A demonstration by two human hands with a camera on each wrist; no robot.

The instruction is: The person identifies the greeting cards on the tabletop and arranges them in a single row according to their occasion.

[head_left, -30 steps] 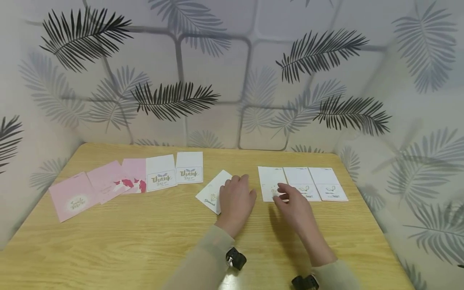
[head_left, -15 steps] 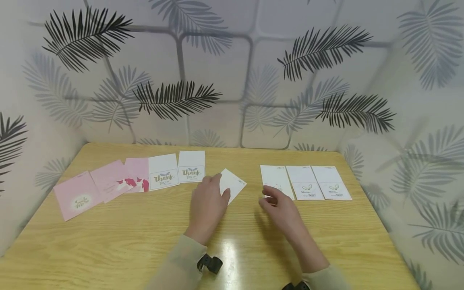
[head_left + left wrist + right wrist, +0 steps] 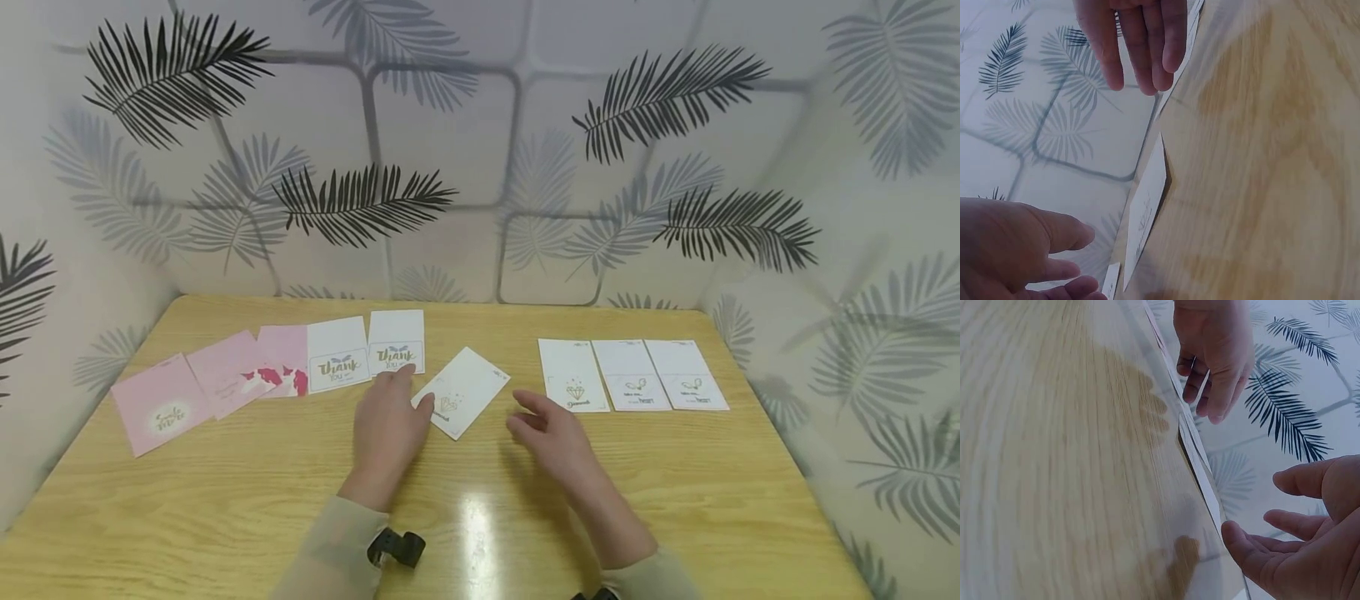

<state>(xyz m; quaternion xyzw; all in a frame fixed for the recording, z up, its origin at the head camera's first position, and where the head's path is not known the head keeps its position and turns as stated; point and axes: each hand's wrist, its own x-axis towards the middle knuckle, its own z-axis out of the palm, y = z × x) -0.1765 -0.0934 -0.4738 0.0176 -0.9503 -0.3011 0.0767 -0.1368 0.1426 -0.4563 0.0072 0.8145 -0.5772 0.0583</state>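
A white card (image 3: 468,387) with a small gold drawing lies turned at an angle mid-table. My left hand (image 3: 388,425) is at its left corner, fingers straight and holding nothing; the thumb overlaps that corner, and contact is unclear. Its fingertips partly cover the lower edge of a "Thank You" card (image 3: 396,329) in the head view. To the right of the angled card, my right hand (image 3: 555,437) hovers with loosely bent fingers and nothing in them. Behind it lies a white card with a gold diamond (image 3: 573,371). The left wrist view shows the angled card (image 3: 1147,209) between both hands.
Two more white cards, one in the middle (image 3: 632,375) and one at the far right (image 3: 687,375), lie beside the diamond card. On the left are another "Thank You" card (image 3: 337,333) and several pink cards (image 3: 161,404). A leaf-patterned wall (image 3: 480,167) stands behind the table.
My left hand has moved left off the angled card, uncovering its face; the card lies where it was. My right hand has shifted left and nearer, away from the diamond card.
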